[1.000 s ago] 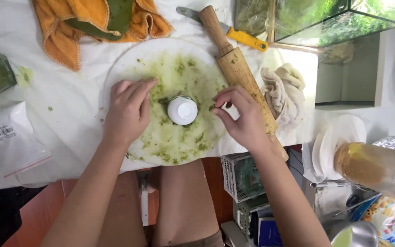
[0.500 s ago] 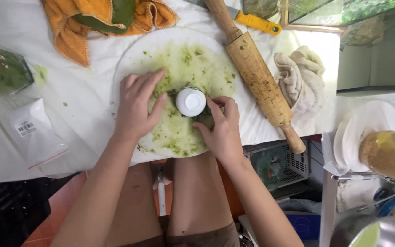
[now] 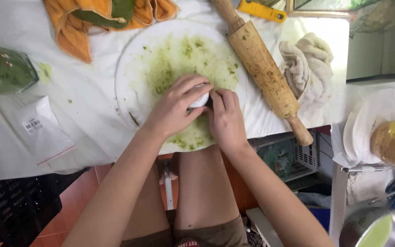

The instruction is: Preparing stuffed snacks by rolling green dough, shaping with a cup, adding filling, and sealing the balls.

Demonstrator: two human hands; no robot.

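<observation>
Two hands on one small white round cutter (image 3: 201, 99) | left hand (image 3: 175, 110) clamped over its top, right hand (image 3: 225, 120) pressed together against its side | cutter sits mid-sheet on green dough (image 3: 179, 59) over white round board (image 3: 129, 68) | I judge cutting barely begun: no cut-outs visible | wooden rolling pin (image 3: 264, 71) lies idle beside the board.
</observation>
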